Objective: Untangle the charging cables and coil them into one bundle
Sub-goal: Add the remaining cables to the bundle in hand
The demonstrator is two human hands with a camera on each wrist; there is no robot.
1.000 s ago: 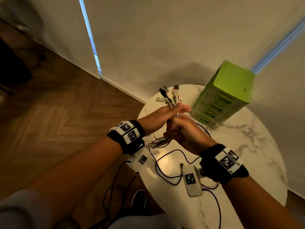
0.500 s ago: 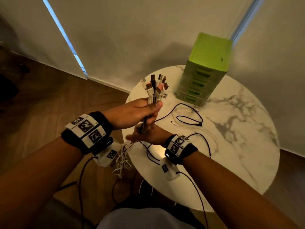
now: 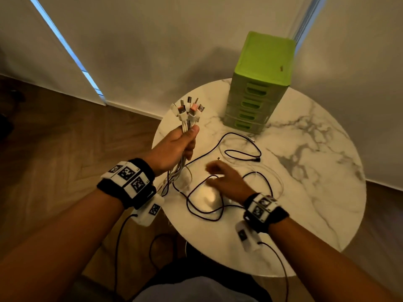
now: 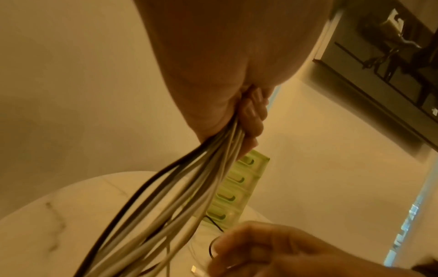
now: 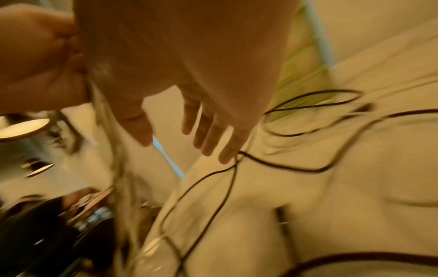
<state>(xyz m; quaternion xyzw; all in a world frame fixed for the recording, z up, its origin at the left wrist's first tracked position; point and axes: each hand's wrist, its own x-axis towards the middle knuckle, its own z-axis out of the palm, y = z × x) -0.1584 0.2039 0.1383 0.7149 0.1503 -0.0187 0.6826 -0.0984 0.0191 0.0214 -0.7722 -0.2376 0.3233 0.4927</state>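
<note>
My left hand (image 3: 181,142) grips a bunch of white charging cables (image 3: 187,118) upright over the table's left edge, with their plugs (image 3: 189,107) fanned out above the fist. In the left wrist view the cable strands (image 4: 180,191) hang down from the curled fingers (image 4: 253,120). My right hand (image 3: 222,177) hovers blurred and low over the table with straight, spread fingers (image 5: 208,135) that hold nothing. Beneath it loose black cables (image 3: 205,205) loop across the marble, and one more black cable (image 3: 242,149) lies farther back with a thin white cable (image 3: 277,179) beside it.
A round white marble table (image 3: 316,175) stands against the wall. A green mini drawer unit (image 3: 259,83) sits at its back. Wood floor (image 3: 54,149) lies to the left. Wires from the wrist cameras (image 3: 122,236) hang below my arms.
My right hand has let go of the bunch below the left hand and dropped to the table with fingers spread. The left hand still holds the bunch upright.
</note>
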